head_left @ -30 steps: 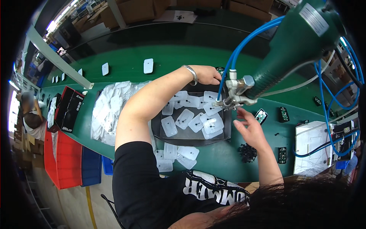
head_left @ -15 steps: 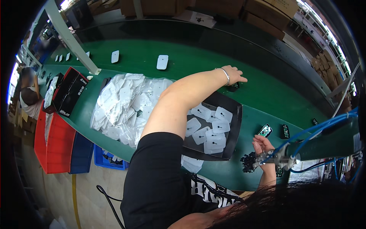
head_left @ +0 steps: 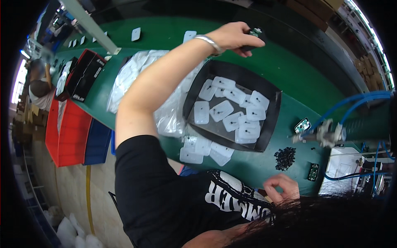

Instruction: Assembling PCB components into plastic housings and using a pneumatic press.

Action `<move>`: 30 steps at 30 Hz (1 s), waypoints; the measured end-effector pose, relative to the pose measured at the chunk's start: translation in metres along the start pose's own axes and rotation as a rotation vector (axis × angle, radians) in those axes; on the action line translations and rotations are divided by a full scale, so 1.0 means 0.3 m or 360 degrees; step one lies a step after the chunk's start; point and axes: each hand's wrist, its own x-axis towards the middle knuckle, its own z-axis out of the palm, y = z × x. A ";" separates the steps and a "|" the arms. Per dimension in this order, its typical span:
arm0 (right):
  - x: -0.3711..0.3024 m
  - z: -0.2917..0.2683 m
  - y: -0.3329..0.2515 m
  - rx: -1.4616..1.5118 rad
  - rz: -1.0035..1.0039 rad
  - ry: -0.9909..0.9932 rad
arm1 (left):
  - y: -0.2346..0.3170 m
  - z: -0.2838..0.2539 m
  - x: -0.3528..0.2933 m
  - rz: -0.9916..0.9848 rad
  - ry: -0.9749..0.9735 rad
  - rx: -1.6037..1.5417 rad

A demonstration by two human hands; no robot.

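My left hand [head_left: 237, 38], with a silver bangle at the wrist, is reached out over the far green belt. It grips a small black housing with a circuit board [head_left: 255, 33]. Close to my body, my right hand [head_left: 283, 188] is curled, thumb and forefinger together. Whatever it may hold is too small or hidden to make out. Just beyond it lies a heap of small black parts [head_left: 285, 158]. To its right is another circuit-board housing [head_left: 313, 172], and farther off sits one more [head_left: 302, 125] beside a metal fixture [head_left: 322, 134].
A black tray [head_left: 271, 120] holds several white plates with small black pieces on them. More white plates [head_left: 191, 156] lie in front. A clear bag of white plates [head_left: 136, 70] is under my left arm. Blue hoses [head_left: 351, 103] cross at right. Red bins [head_left: 68, 136] stand left.
My left hand has lifted the black circuit-board housing off the belt. My right hand has drawn back from the fixture toward my body and curled. The whole view has shifted.
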 end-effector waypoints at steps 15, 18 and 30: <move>0.669 0.299 0.045 -0.1407 -0.0708 -0.0167 | -0.219 0.000 -0.998 -0.0517 -0.0135 -0.1199; 0.706 0.316 0.024 -0.1309 -0.0612 -0.0256 | -0.244 0.010 -1.019 -0.0538 -0.0190 -0.1284; 0.753 0.377 0.054 -0.1340 -0.0589 -0.0250 | -0.293 0.010 -1.011 -0.0553 -0.0286 -0.1296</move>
